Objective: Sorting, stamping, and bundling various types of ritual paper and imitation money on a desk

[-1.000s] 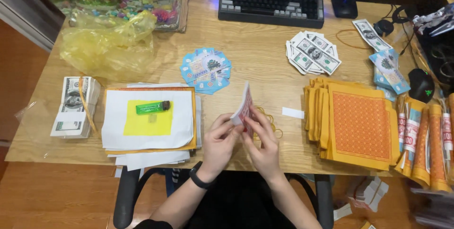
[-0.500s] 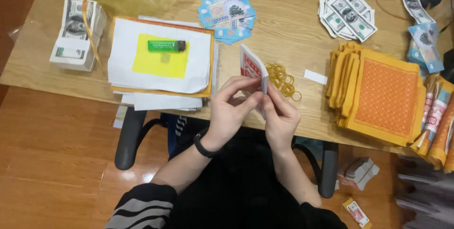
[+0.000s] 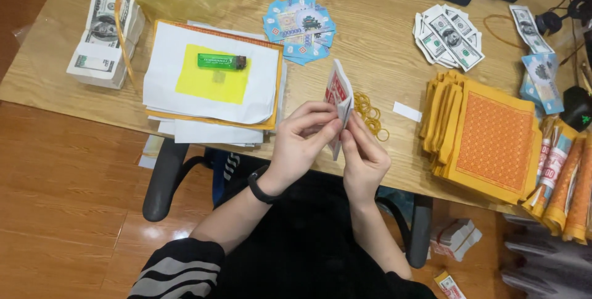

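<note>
Both hands met over the near edge of the counter [image 3: 74, 89], and each grip was closed on the same small bundle of red and white paper notes [image 3: 338, 98]. The left hand [image 3: 303, 141] pinched the bundle from the side with thumb and fingers, while the right hand [image 3: 364, 157] held its lower edge with the fingertips. The bundle stood almost upright, a little above the wood, just beside a small heap of yellow rubber bands [image 3: 368, 114].

As I judge it, the work was somewhere in the middle. A banded block of grey banknote paper [image 3: 105, 37] lay finished at the far left, but fans of loose notes [image 3: 447, 33] and a fan of blue notes [image 3: 300, 27] still lay unbound, and I could see no band on the bundle in the hands.

A green lighter [image 3: 222, 61] lay on a yellow sheet on a pile of white papers [image 3: 209, 77]. Orange patterned sheets [image 3: 487, 138] were stacked at the right. Below the counter there was a brown wooden floor [image 3: 61, 212].
</note>
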